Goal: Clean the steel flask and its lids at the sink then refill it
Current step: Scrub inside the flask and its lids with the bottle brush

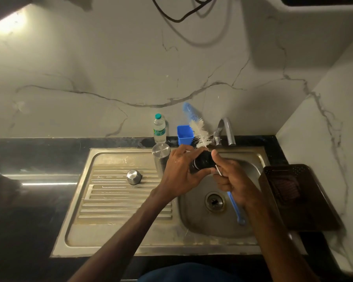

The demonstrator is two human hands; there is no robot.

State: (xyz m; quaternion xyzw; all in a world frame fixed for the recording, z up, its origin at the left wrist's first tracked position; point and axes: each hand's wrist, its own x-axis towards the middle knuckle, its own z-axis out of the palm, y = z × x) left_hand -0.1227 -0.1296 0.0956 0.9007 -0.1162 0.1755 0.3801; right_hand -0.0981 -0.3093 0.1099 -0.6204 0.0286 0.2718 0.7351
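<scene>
Over the sink basin (194,216), my left hand (180,173) grips a small black lid (203,160). My right hand (231,181) holds a bottle brush by its blue handle (235,209). The brush's white bristles (200,133) stick up behind the lid, and its blue tip is blurred. The steel flask (161,157) stands at the back of the drainboard, just left of my left hand, showing a flat steel end. A steel cap (134,177) rests dome up on the drainboard ridges, apart from the flask.
A plastic water bottle (159,129) and a blue cup (184,135) stand on the black counter behind the sink. The tap (224,131) arches over the basin's back edge. A dark perforated basket (293,196) sits on the counter to the right.
</scene>
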